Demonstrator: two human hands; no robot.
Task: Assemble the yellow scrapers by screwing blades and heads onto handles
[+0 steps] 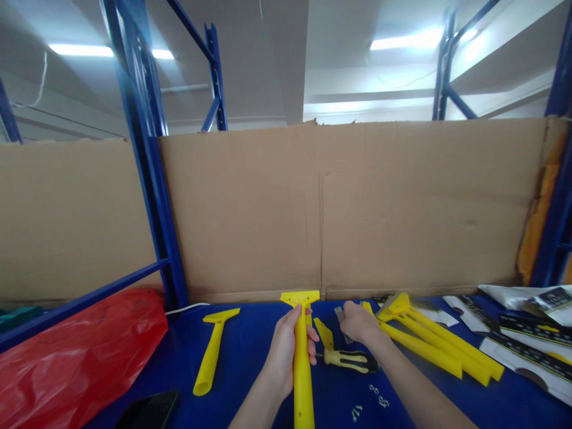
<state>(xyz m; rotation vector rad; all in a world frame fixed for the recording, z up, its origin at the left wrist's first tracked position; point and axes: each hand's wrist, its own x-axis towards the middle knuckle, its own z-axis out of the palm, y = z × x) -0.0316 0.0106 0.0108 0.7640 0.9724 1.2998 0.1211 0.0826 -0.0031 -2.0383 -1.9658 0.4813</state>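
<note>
My left hand (pixel 286 345) is wrapped round the handle of a yellow scraper (pixel 302 375), its wide head pointing away from me. To the right, my right hand (pixel 358 323) is closed with its fingertips at a thin grey metal blade (pixel 339 316); the hand partly covers it. Between the hands lie a small yellow plate (pixel 324 333) and a screwdriver (pixel 351 360) with a yellow and black handle. Several small screws (pixel 379 396) are scattered nearer me. Another yellow scraper (pixel 210 354) rests on the blue table (pixel 245 333) at the left.
Several yellow scrapers (pixel 440 345) are piled right of my right hand. Black and white packaging cards (pixel 527 357) lie at the far right. A red plastic bag (pixel 89 357) and a dark phone (pixel 149 411) are at the left. A cardboard wall (pixel 250 214) stands behind the table.
</note>
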